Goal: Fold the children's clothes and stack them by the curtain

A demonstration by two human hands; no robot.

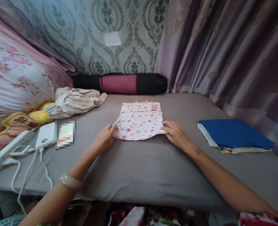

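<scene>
A small white garment with pink hearts (139, 121) lies folded flat on the grey mattress (139, 175). My left hand (105, 138) grips its near left corner, fingers curled under the edge. On the other side, my right hand (175, 133) pinches the near right corner, palm down on the sheet. Both forearms reach in from the front edge, and a pale bangle sits on my left wrist.
A folded blue cloth (234, 133) on a white one lies at the right. A crumpled beige garment (76, 101) and black-and-maroon bolster (120, 83) are behind. A white power bank (46, 135), power strip (9, 147) and cables sit at left. Curtains hang right.
</scene>
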